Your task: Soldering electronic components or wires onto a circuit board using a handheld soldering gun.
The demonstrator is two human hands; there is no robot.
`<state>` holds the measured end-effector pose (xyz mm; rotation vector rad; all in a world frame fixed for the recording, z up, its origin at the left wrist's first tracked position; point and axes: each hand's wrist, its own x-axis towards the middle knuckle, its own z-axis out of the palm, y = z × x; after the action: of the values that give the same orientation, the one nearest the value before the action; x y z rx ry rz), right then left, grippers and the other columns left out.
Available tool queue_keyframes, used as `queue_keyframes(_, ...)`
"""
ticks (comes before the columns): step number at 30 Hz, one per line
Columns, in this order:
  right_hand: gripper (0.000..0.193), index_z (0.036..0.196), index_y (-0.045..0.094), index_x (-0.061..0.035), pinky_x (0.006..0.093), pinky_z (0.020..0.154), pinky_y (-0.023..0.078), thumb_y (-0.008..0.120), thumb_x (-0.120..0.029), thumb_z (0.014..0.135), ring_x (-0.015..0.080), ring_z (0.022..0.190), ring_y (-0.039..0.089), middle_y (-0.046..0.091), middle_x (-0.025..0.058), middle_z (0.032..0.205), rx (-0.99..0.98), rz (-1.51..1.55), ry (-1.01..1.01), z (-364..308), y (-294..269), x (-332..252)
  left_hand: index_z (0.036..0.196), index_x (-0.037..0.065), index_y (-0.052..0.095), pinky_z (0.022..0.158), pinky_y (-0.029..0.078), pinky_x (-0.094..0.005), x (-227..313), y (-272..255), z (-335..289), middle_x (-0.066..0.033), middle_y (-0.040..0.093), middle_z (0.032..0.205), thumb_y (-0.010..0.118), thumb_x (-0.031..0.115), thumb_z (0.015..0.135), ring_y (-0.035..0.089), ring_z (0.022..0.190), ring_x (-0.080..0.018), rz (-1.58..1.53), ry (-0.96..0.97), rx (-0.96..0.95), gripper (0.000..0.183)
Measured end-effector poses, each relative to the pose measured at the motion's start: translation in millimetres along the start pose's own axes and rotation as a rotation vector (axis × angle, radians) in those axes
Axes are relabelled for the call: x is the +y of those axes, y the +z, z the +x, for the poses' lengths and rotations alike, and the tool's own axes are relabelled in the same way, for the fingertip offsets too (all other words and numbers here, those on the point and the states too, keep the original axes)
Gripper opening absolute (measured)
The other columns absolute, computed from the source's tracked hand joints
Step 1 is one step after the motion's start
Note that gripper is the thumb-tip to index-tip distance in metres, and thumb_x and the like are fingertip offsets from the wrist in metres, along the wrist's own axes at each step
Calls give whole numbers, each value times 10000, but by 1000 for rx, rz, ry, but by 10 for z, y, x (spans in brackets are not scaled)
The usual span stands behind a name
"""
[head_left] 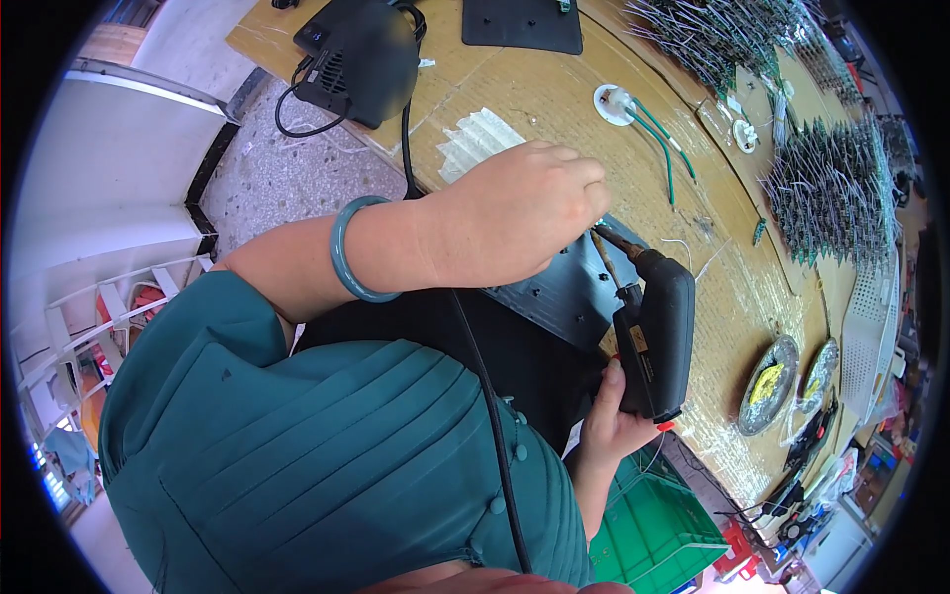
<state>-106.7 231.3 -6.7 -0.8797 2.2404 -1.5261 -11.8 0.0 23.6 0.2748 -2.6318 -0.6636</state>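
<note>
My right hand (616, 424) grips a black soldering gun (665, 327) from below, its handle resting in the palm. The gun's tip and a thin feed tube point up and left, toward my left fingertips. My left hand (534, 203), palm down with curled fingers, is closed just left of that tip. Its fingertips are hidden from above, so what they hold cannot be made out. A bit of green shows where fingers and tip meet. Under both hands lies a black plate (559, 297) with small pegs, tilted at the table's near edge.
A black box with cables (341, 74) stands at the far left. Past my left hand are a white sheet (480, 139), green wires (665, 148) and another black plate (522, 25). Bundled circuit boards (831, 188) and metal dishes (769, 386) lie right. A green crate (658, 520) sits below.
</note>
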Motion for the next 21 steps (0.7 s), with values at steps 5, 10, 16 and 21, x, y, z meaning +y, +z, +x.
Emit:
queue_keyframes(5,415,1105,515,20,344,862,360,700,-116,760,248,960,497,511,130,1057,50,34,-29,-30,-33,120,810,-16,525,729,449,-392,10,-16,8,-153,534,832,540,6,768,552,813,-327,8,-8,-9,50)
queue_keyframes(10,427,1123,493,26,338,864,363,695,-100,768,239,978,496,503,129,1065,33,44,-3,-39,-47,88,805,-17,524,734,447,-398,6,-15,19,-153,529,822,539,11,770,550,809,-330,1,-11,-20,47)
queue_keyframes(16,437,1145,472,24,332,880,359,686,-77,778,226,982,495,495,125,1080,2,23,-6,-39,-45,95,790,-16,523,734,447,-400,-1,-13,20,-155,527,811,538,13,773,549,805,-333,-14,-10,-3,37)
queue_keyframes(21,426,1133,482,24,333,879,352,687,-72,774,237,992,494,496,125,1082,30,110,25,-30,-15,56,791,-16,527,733,448,-401,-6,-20,24,-156,532,813,540,16,776,550,806,-334,-14,-16,-23,38)
